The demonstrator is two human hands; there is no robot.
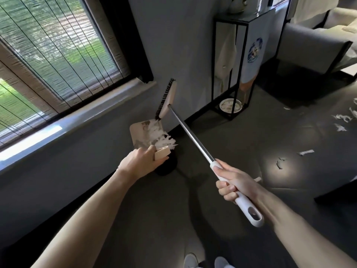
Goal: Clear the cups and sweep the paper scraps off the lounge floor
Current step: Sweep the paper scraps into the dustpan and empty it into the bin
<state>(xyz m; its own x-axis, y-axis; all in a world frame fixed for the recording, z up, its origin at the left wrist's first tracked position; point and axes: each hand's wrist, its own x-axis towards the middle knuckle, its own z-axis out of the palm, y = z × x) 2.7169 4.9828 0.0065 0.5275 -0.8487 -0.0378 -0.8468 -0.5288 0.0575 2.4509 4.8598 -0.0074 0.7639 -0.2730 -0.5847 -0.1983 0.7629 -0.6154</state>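
The left grip [141, 163] holds the dustpan [137, 135] by its handle, heaped with paper scraps [157, 135], above what may be a dark bin [167, 168]. The right grip [231, 183] clenches the broom [190, 135], its head raised at the pan's far edge. Loose scraps [341, 120] litter the floor [251, 136] rightward.

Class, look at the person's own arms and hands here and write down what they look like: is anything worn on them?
The left arm and right arm are bare along all their visible length; no sleeves show. The left hand and right hand wear no gloves, and no watch, bracelet or ring is visible.
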